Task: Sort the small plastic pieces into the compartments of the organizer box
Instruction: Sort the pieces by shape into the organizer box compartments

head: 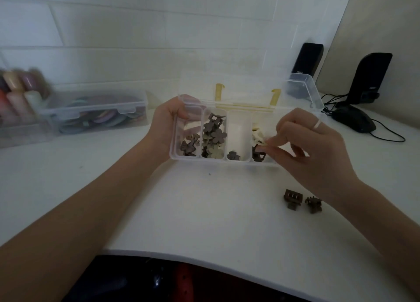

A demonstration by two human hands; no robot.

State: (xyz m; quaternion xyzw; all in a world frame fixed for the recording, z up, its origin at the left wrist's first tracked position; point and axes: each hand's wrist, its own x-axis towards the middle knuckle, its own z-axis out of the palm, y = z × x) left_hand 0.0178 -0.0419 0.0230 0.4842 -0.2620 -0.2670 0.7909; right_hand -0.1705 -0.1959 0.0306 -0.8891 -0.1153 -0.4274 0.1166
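A clear organizer box (223, 162) with its lid (231, 85) up stands at the table's middle. My left hand (167, 122) grips its left end. The two left compartments hold brown and olive flower-shaped pieces (213, 134); the third holds one dark clip (234, 155). Over the rightmost compartment, where cream and dark pieces lie, my right hand (316, 149) pinches a small pale piece (265, 144) between thumb and forefinger. Two brown clips (293, 199) (314, 204) lie loose on the table below my right wrist.
A clear lidded box of coloured rings (100, 113) and blurred pastel bottles (20, 90) sit at the left. Two black speakers (306, 63) (368, 79) and a black mouse (354, 122) with cables stand at the back right. The table's front edge (204, 259) curves near me.
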